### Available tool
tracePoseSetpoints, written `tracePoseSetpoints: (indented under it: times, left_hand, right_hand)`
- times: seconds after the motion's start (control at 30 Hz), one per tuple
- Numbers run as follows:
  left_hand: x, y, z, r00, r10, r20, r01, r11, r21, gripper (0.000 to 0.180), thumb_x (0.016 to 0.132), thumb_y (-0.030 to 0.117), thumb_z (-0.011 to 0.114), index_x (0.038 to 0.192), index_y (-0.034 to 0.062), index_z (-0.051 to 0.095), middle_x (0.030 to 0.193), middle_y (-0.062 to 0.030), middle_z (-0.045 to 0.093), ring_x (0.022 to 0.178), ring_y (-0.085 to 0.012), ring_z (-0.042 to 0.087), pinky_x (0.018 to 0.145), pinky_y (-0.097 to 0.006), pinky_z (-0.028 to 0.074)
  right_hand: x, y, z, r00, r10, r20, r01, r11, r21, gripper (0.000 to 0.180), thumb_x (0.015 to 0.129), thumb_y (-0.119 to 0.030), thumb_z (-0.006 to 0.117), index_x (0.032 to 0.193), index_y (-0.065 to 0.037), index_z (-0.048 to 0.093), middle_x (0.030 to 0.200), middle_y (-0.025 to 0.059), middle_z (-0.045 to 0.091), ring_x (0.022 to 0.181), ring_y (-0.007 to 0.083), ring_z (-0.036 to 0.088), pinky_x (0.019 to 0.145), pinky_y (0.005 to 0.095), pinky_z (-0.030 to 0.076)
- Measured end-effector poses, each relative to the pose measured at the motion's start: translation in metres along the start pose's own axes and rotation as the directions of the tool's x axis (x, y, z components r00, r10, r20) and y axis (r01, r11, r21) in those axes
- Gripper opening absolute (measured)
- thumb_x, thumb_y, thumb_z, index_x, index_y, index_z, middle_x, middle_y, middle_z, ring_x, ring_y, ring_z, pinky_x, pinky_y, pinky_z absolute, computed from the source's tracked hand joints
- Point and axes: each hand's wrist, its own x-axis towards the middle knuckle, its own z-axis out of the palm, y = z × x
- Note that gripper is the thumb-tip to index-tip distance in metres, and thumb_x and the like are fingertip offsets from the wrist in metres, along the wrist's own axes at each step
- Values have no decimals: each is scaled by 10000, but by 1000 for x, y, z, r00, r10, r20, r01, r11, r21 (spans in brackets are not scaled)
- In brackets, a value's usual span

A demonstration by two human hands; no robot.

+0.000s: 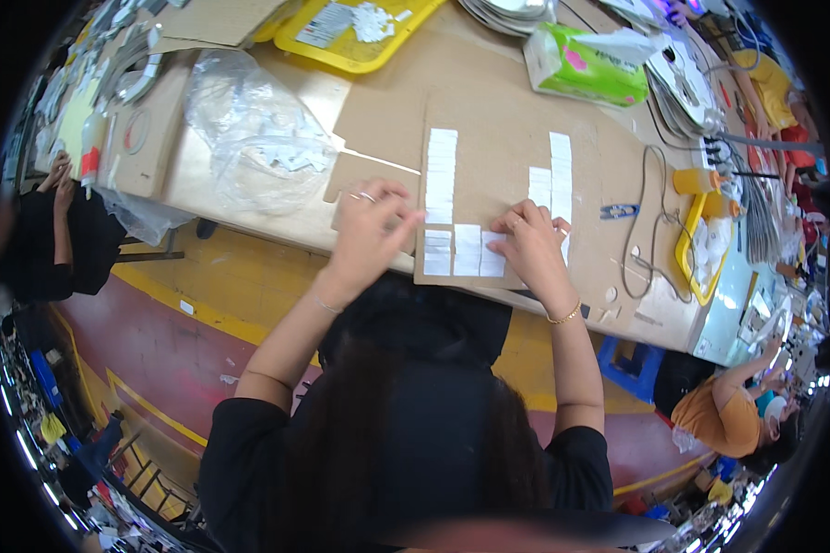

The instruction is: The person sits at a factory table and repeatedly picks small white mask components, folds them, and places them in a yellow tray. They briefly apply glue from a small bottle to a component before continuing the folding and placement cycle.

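A blurred reddish patch [489, 535] sits lowest and closest, too near to make out. Beyond it, the person's black sleeves [240, 452] spread to either side, and both bare forearms reach up to the table.

The white slips [441, 175] lie in neat columns on a brown cardboard sheet [498, 157]: one tall column at the left, two at the right, and a short row along the near edge. The right hand [531, 241] is over the right part of that row, its fingers bent and partly spread, the tips down at the slips; I cannot tell whether it grips one. The left hand [369, 226] is at the sheet's left edge, its fingers loosely curled and thumb close to the index fingertip; whether anything is pinched there cannot be told.

A clear plastic bag [240, 120] lies left of the sheet, a yellow tray [341, 64] beyond it, a green tissue pack [563, 66] at the far right, and blue snips [620, 211] beside a loose cable [662, 184].
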Motion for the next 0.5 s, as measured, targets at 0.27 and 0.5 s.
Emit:
tracePoseSetpoints:
  times: [0.27, 0.5]
  left_hand:
    - [0, 38, 40, 970, 187, 155, -177, 981, -75, 135, 843, 210, 700, 820, 89, 643, 1027, -58, 603, 1011, -263, 545, 901, -395, 383]
    - [15, 39, 49, 934, 238, 267, -237, 971, -37, 165, 882, 269, 653, 873, 104, 660, 1040, -65, 578, 1037, -242, 527, 904, -390, 361]
  right_hand:
    - [15, 4, -6, 995, -63, 72, 65, 998, -23, 229, 640, -211, 819, 791, -138, 663, 988, 19, 536, 994, 249, 507, 867, 507, 299]
    - [19, 11, -2, 988, -153, 28, 154, 987, -36, 227, 627, -227, 821, 768, -155, 659, 978, 3, 523, 978, 232, 489, 859, 482, 287]
